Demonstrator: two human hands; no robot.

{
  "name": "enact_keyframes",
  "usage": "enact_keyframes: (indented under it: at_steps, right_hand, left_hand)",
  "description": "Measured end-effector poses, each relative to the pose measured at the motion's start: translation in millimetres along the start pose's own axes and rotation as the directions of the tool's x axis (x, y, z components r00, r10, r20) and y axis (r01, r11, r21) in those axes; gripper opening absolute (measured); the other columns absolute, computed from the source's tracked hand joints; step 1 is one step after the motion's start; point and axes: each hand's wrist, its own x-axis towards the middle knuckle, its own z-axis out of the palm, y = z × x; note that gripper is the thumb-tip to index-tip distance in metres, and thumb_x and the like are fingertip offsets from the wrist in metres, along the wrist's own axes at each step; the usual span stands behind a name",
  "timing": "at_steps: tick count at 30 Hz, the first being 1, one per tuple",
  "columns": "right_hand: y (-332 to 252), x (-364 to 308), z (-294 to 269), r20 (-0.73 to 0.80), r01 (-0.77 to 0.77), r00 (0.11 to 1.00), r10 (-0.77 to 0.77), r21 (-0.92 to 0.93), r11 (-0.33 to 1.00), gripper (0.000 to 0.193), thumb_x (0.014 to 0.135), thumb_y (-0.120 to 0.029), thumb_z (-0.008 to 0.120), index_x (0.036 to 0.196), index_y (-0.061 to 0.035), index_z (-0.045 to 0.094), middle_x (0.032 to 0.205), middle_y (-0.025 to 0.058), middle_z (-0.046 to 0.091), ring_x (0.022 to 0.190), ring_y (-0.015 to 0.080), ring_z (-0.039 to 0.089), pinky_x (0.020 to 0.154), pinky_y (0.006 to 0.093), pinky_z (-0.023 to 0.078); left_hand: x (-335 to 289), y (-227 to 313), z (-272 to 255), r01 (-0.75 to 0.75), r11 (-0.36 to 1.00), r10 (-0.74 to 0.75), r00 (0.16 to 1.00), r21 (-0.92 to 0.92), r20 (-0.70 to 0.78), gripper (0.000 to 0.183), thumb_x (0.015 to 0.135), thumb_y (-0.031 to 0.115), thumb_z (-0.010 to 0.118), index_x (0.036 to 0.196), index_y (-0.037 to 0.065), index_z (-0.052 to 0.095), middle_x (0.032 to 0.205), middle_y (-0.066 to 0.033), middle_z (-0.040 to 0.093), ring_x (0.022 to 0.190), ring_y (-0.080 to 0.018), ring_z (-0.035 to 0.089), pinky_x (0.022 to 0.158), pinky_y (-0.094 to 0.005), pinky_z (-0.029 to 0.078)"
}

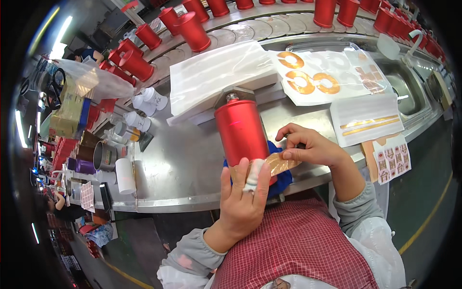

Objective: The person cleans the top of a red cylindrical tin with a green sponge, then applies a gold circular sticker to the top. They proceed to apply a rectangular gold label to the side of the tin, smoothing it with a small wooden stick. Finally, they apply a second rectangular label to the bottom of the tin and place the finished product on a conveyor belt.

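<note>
A glossy red bottle (242, 132) lies on its side, its narrow neck at a metal fitting (234, 96) and its base toward me. A shiny gold strip (281, 164) runs from the bottle's near end to my right hand (313, 147), which pinches its free end between thumb and finger. My left hand (244, 200) rests against the near end of the bottle with fingers stretched and apart, over the strip. Something white (253, 176) covers or sits at one of its fingers; I cannot tell which. Blue cloth (284, 183) bunches beneath the bottle.
Behind the bottle lie white sheet stacks (216, 72) and a sheet with gold curved decals (308, 82). Right are a sheet with gold strips (368, 123), a printed label sheet (393, 161) and a sink (404, 86). Red bottles (192, 31) line a conveyor (255, 31). White cups (154, 98) stand left.
</note>
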Motion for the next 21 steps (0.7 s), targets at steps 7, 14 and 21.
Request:
enact_keyframes:
  at_steps: [7, 14, 21]
  right_hand:
    - [-9.7, 12.9, 16.0, 0.013, 0.099, 0.995, -0.099, -0.02, 0.995, 0.03, 0.086, -0.027, 0.073, 0.071, -0.0047, 0.059, 0.117, 0.0062, 0.052, 0.095, 0.0125, 0.053, 0.081, 0.0272, 0.044]
    - [-1.9, 16.0, 15.8, 0.005, 0.089, 0.996, -0.089, 0.007, 0.996, 0.03, 0.085, -0.026, 0.074, 0.07, -0.0051, 0.058, 0.115, 0.0075, 0.051, 0.093, 0.0114, 0.052, 0.08, 0.0263, 0.043]
    - [-5.9, 17.7, 23.2, -0.033, 0.064, 0.997, -0.065, -0.01, 0.998, 0.034, 0.083, -0.032, 0.075, 0.071, -0.0057, 0.059, 0.114, 0.0081, 0.051, 0.099, 0.0139, 0.05, 0.083, 0.028, 0.042]
  left_hand:
    - [-34.3, -18.0, 26.7, 0.134, 0.945, -0.21, 0.948, -0.299, -0.239, 0.057, 0.092, 0.024, 0.063, 0.136, -0.008, 0.043, 0.129, -0.028, 0.054, 0.125, -0.0466, 0.049, 0.109, -0.0561, 0.031]
    - [-9.7, -4.0, -4.2, -0.035, 0.995, 0.035, 0.999, 0.089, -0.006, 0.048, 0.089, 0.02, 0.065, 0.129, -0.003, 0.054, 0.12, -0.0209, 0.063, 0.125, -0.041, 0.051, 0.107, -0.0592, 0.03]
    - [-27.4, -14.4, 24.0, 0.135, 0.942, -0.216, 0.945, -0.308, -0.244, 0.055, 0.087, 0.023, 0.068, 0.132, -0.003, 0.051, 0.125, -0.0222, 0.059, 0.123, -0.0457, 0.052, 0.107, -0.0594, 0.032]
